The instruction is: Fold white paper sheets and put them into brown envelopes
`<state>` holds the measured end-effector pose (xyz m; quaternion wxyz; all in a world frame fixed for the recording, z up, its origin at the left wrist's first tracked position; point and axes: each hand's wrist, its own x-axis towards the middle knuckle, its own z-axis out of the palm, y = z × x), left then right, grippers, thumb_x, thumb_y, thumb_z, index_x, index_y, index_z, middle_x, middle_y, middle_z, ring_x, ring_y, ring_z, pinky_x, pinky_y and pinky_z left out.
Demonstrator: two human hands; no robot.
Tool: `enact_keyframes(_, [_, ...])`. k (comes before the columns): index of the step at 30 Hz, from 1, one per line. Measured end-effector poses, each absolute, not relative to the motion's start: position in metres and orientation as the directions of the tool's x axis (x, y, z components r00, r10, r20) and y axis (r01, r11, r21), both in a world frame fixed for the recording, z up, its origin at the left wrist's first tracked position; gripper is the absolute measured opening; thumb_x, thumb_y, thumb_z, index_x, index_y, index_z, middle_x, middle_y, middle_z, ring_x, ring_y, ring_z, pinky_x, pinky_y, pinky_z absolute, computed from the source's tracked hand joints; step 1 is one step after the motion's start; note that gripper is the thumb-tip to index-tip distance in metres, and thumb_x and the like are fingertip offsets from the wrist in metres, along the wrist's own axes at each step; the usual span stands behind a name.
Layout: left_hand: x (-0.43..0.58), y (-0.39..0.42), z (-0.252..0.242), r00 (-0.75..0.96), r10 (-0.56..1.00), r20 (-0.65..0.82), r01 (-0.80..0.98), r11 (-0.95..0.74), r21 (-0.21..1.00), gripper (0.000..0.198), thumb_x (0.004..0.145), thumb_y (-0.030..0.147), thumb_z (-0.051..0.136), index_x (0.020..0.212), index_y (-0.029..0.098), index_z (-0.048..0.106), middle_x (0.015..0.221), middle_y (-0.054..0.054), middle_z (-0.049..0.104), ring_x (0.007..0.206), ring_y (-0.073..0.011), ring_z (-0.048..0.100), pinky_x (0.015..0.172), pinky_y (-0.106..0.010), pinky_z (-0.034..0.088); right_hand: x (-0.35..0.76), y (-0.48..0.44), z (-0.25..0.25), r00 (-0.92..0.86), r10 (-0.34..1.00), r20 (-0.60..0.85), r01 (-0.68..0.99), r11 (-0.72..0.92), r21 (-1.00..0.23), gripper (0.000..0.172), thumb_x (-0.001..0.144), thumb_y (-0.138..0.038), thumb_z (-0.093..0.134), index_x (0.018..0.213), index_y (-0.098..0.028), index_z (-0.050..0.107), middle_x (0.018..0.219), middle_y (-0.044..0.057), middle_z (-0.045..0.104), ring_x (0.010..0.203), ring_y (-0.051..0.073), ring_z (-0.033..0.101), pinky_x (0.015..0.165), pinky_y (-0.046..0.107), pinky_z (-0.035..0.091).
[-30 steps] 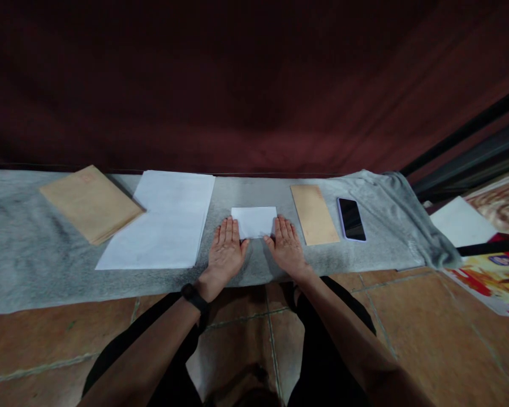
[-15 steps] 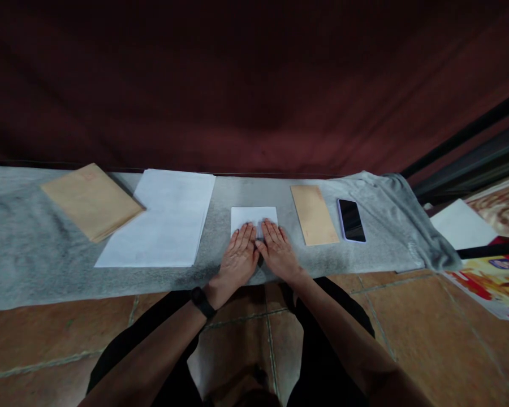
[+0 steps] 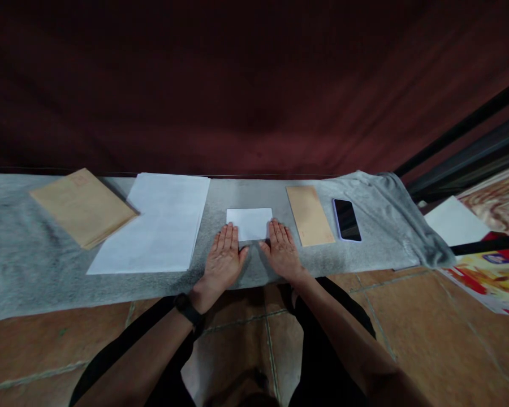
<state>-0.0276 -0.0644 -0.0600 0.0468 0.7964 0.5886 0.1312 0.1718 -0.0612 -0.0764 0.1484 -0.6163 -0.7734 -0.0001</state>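
A small folded sheet of white paper (image 3: 250, 223) lies flat in front of me on the grey cloth (image 3: 233, 192). My left hand (image 3: 225, 254) rests palm down at its lower left corner, fingers stretched out and thumb apart. At the right edge of the paper my right hand (image 3: 282, 249) lies flat in the same way, its fingertips on that edge. A dark band circles my left wrist. To the right is a brown envelope (image 3: 310, 217). On the left lies a stack of large white sheets (image 3: 161, 226).
Brown envelopes (image 3: 82, 209) overlap the white stack at the far left. A phone (image 3: 346, 220) in a pale purple case lies right of the single envelope. Behind the narrow surface hangs a dark red curtain (image 3: 254, 113). A colourful printed box (image 3: 498, 277) stands low at the right.
My hands have slid apart from the middle of the folded paper to its two sides, the left hand moving furthest. More of the paper shows now. The view has shifted slightly.
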Motion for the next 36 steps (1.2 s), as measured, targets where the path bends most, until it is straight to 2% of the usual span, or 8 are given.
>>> enact_keyframes(5, [-0.026,-0.067,-0.060,0.224,0.953,0.206,0.934,-0.270,0.232,0.067,0.104,0.037,0.036,0.157,-0.003,0.034,0.165,-0.027,0.033,0.156,-0.0354,0.029,0.127,-0.056,0.027,0.169,-0.060,-0.071,-0.162,0.961,0.223,0.957,0.208,-0.203,0.069,0.109,-0.047,0.037,0.159,0.001,0.033,0.165,0.025,0.035,0.155,0.034,0.032,0.126,0.054,0.027])
enact_keyframes(11, [-0.012,-0.080,-0.057,0.415,0.891,0.186,0.869,-0.448,0.211,0.062,0.103,0.026,0.030,0.159,0.001,0.031,0.166,-0.020,0.036,0.158,-0.0267,0.025,0.130,-0.048,0.025,0.153,-0.067,-0.062,-0.348,0.926,0.147,0.881,0.376,-0.286,0.064,0.111,-0.046,0.031,0.164,-0.011,0.029,0.170,0.013,0.030,0.159,0.023,0.025,0.130,0.046,0.024])
enact_keyframes(14, [-0.011,-0.084,-0.057,0.442,0.884,0.149,0.863,-0.465,0.198,0.061,0.101,0.020,0.028,0.158,-0.001,0.033,0.165,-0.021,0.037,0.158,-0.0268,0.026,0.130,-0.048,0.026,0.150,-0.074,-0.064,-0.398,0.909,0.125,0.859,0.417,-0.297,0.064,0.110,-0.048,0.032,0.163,-0.012,0.031,0.169,0.013,0.031,0.158,0.022,0.026,0.130,0.045,0.023])
enact_keyframes(21, [-0.020,-0.081,-0.057,0.361,0.916,0.173,0.894,-0.393,0.215,0.064,0.102,0.032,0.036,0.159,0.003,0.033,0.164,-0.022,0.037,0.156,-0.0307,0.030,0.128,-0.052,0.028,0.159,-0.076,-0.070,-0.304,0.939,0.163,0.907,0.337,-0.252,0.069,0.109,-0.050,0.037,0.162,-0.006,0.032,0.168,0.018,0.032,0.158,0.027,0.028,0.129,0.047,0.025])
enact_keyframes(26, [-0.025,-0.076,-0.059,0.261,0.946,0.190,0.925,-0.301,0.232,0.064,0.104,0.034,0.034,0.157,-0.001,0.035,0.163,-0.027,0.037,0.155,-0.0340,0.031,0.127,-0.056,0.027,0.158,-0.073,-0.071,-0.189,0.966,0.177,0.941,0.230,-0.250,0.070,0.109,-0.049,0.037,0.159,0.000,0.035,0.166,0.024,0.034,0.157,0.032,0.030,0.127,0.051,0.026])
enact_keyframes(30, [-0.020,-0.064,-0.062,0.263,0.949,0.175,0.923,-0.300,0.240,0.062,0.104,0.032,0.032,0.156,-0.002,0.036,0.164,-0.026,0.036,0.156,-0.0330,0.029,0.128,-0.055,0.027,0.154,-0.062,-0.065,-0.170,0.973,0.156,0.936,0.209,-0.284,0.066,0.111,-0.046,0.032,0.161,-0.004,0.034,0.166,0.020,0.034,0.157,0.030,0.030,0.128,0.052,0.025])
enact_keyframes(36, [-0.004,-0.037,-0.061,0.364,0.915,0.176,0.885,-0.399,0.241,0.059,0.102,0.022,0.030,0.159,0.006,0.035,0.166,-0.017,0.037,0.159,-0.0275,0.021,0.129,-0.052,0.024,0.142,-0.033,-0.056,-0.216,0.968,0.126,0.924,0.245,-0.295,0.059,0.112,-0.043,0.024,0.160,-0.011,0.040,0.168,0.014,0.034,0.157,0.027,0.030,0.128,0.050,0.024])
